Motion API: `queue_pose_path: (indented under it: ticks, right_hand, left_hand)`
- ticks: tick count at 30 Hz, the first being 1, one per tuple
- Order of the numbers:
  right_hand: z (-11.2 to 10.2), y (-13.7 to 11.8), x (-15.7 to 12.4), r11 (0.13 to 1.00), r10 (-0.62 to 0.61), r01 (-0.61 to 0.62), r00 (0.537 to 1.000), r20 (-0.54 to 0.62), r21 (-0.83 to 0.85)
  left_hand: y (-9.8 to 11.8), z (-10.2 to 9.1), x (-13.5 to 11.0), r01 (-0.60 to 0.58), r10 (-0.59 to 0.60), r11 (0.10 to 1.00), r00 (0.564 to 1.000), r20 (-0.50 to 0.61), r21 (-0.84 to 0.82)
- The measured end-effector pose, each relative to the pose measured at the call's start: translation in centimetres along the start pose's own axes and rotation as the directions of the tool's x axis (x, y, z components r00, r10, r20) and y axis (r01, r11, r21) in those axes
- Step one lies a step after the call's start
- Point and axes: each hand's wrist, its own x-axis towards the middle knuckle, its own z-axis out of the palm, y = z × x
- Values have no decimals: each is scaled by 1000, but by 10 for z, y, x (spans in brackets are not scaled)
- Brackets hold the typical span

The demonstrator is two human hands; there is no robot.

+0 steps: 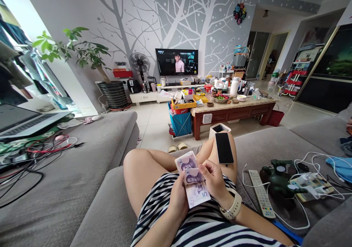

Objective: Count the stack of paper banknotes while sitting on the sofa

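I sit on a grey sofa with my legs crossed. Both hands hold a small stack of purple banknotes over my lap. My left hand grips the stack from below and behind. My right hand, with a beige watch on its wrist, pinches the top note with its thumb. A black phone lies on my right knee, just beyond the notes.
A white remote, a dark green toy and white cables lie on the sofa to my right. A laptop and cables sit at left. Ahead stand a cluttered coffee table, a blue basket, slippers, a fan and a television.
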Motion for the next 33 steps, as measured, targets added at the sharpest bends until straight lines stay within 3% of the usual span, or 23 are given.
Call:
queue_pose_path:
  ticks: [16, 20, 23, 25, 28, 30, 31, 32, 33]
  right_hand:
    - [-1, 0, -3, 998, -38, 37, 999, 20, 54]
    - [-6, -4, -3, 993, -77, 70, 994, 71, 96]
    - [-12, -3, -3, 993, -48, 37, 994, 101, 109]
    - [-21, 0, -3, 998, -40, 34, 993, 113, 54]
    - [-54, 6, -2, 980, -37, 43, 999, 34, -195]
    - [-90, 12, -1, 885, 10, -55, 995, -99, -462]
    - [-111, 16, -1, 764, 67, -177, 978, -197, -620]
    - [-133, 22, -1, 556, 163, -336, 941, -296, -761]
    - [-154, 28, -3, 283, 299, -483, 865, -402, -829]
  left_hand:
    - [3, 7, -8, 6, -5, 1000, 999, -39, 20]
    - [2, 13, -9, -10, 18, 997, 995, -94, 81]
    - [0, 14, -6, -13, 22, 993, 997, -73, 121]
    - [-1, 13, -3, -26, 37, 989, 997, -71, 143]
    - [-1, 8, 0, -68, 88, 980, 991, -100, 188]
    - [-1, 5, 2, -64, 92, 973, 989, -116, 222]
    - [-1, 5, 2, -59, 89, 970, 989, -121, 234]
    - [-1, 4, 2, -54, 85, 969, 989, -120, 243]
    - [-1, 4, 3, -53, 84, 968, 990, -116, 246]
